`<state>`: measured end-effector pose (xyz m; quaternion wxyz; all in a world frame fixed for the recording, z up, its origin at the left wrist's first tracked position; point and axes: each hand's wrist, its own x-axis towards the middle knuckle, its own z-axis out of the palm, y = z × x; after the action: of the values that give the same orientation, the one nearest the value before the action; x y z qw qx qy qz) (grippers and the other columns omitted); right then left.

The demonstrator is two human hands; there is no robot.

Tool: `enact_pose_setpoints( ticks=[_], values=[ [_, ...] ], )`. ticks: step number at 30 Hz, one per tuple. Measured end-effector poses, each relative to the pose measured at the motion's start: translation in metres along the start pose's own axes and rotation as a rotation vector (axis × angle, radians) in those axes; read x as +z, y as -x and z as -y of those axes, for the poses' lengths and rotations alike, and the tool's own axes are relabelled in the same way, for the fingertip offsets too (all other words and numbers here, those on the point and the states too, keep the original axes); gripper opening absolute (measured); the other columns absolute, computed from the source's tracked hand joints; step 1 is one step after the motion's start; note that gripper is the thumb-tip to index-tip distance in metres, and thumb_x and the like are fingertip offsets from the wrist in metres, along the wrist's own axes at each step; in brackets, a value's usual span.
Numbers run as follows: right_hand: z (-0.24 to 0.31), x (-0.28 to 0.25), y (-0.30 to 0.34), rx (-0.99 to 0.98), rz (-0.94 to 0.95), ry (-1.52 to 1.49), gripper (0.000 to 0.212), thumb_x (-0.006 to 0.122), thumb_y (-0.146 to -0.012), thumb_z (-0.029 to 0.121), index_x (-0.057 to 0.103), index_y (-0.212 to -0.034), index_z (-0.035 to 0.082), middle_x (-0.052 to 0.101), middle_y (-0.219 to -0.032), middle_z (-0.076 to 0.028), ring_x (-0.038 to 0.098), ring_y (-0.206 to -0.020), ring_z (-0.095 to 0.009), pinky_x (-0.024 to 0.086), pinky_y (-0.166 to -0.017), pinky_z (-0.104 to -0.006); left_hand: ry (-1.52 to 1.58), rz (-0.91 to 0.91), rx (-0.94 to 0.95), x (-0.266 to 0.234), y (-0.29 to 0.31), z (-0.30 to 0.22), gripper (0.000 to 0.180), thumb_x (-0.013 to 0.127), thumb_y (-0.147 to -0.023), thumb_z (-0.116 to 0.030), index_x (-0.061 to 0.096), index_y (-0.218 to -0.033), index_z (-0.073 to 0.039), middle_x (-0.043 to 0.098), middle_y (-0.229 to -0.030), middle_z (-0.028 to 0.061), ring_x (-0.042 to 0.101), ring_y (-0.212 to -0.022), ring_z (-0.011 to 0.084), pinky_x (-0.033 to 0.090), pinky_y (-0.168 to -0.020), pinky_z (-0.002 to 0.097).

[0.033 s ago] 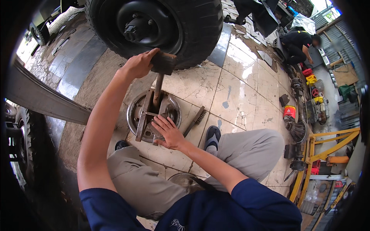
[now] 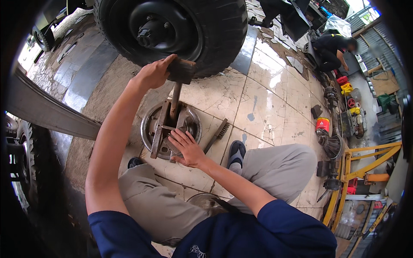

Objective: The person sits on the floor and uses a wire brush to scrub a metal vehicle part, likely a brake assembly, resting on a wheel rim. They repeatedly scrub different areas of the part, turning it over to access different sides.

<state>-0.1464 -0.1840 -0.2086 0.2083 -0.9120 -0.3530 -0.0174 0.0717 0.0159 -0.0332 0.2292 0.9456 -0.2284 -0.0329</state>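
Observation:
My left hand [image 2: 151, 74] grips the left end of a dark rectangular block [image 2: 183, 71] with a rusty edge. The block sits at the top of a brown rod [image 2: 175, 101], whose lower end goes between metal bars. Those bars belong to a worn assembly lying on a round metal rim [image 2: 197, 125] on the floor. My right hand [image 2: 188, 150] lies fingers outstretched on the near side of this assembly. What is under the right palm is hidden. A wire brush [image 2: 217, 136] rests on the tiles just right of the rim.
A large black tyre and wheel [image 2: 221, 38] stands just beyond the block. A curved grey beam [image 2: 51, 107] reaches in from the left. On the right are a red tin [image 2: 322, 125], axle parts and a yellow frame [image 2: 374, 165]. Another person [image 2: 329, 49] bends down at far right.

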Motion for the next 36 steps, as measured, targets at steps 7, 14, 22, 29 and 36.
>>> enact_pose_setpoints(
  ticks=[7, 14, 22, 29, 36],
  values=[
    [-0.002, -0.004, -0.007, -0.002, -0.002, -0.017, 0.076, 0.046, -0.097, 0.061, 0.035, -0.153, 0.010, 0.026, -0.161, -0.011, 0.019, -0.151, -0.027, 0.015, -0.123, -0.0479, 0.154, -0.046, -0.004, 0.006, -0.007, 0.009, 0.061, 0.054, -0.096, -0.010, 0.031, -0.152, -0.016, 0.059, -0.129, 0.0237, 0.057, -0.120, 0.0401, 0.047, -0.099, 0.0473],
    [-0.004, -0.002, -0.006, 0.009, 0.022, -0.015, 0.079, 0.044, -0.096, 0.063, 0.031, -0.154, 0.011, 0.024, -0.163, -0.011, 0.017, -0.152, -0.026, 0.011, -0.123, -0.0479, 0.022, -0.124, -0.058, 0.009, -0.004, -0.001, 0.059, 0.055, -0.096, -0.017, 0.033, -0.151, -0.020, 0.067, -0.118, 0.0216, 0.063, -0.110, 0.0422, 0.050, -0.093, 0.0495],
    [-0.022, -0.014, 0.000, -0.172, 0.089, 0.073, 0.082, 0.041, -0.095, 0.067, 0.031, -0.155, 0.011, 0.024, -0.163, -0.011, 0.017, -0.152, -0.025, 0.009, -0.124, -0.0488, 0.077, -0.106, -0.195, 0.033, 0.022, 0.026, 0.085, 0.059, -0.096, -0.032, 0.003, -0.160, -0.025, 0.064, -0.127, 0.0203, 0.062, -0.116, 0.0394, 0.049, -0.098, 0.0475],
    [-0.034, -0.014, -0.010, -0.376, 0.162, 0.049, 0.081, 0.050, -0.093, 0.063, 0.034, -0.154, 0.011, 0.030, -0.160, -0.012, 0.022, -0.151, -0.026, 0.014, -0.123, -0.0490, -0.400, 0.739, -0.179, 0.044, 0.087, 0.046, 0.083, 0.060, -0.093, -0.044, 0.016, -0.159, -0.019, 0.062, -0.131, 0.0206, 0.058, -0.122, 0.0384, 0.047, -0.103, 0.0456],
    [-0.021, -0.025, -0.007, -0.310, 0.150, -0.012, 0.082, 0.064, -0.087, 0.049, 0.031, -0.155, 0.015, 0.030, -0.160, -0.009, 0.024, -0.150, -0.027, 0.015, -0.123, -0.0481, -0.394, 0.822, -0.216, 0.049, 0.102, 0.048, 0.069, 0.060, -0.095, -0.041, 0.033, -0.154, -0.017, 0.062, -0.131, 0.0199, 0.059, -0.123, 0.0352, 0.047, -0.103, 0.0423]
  ],
)
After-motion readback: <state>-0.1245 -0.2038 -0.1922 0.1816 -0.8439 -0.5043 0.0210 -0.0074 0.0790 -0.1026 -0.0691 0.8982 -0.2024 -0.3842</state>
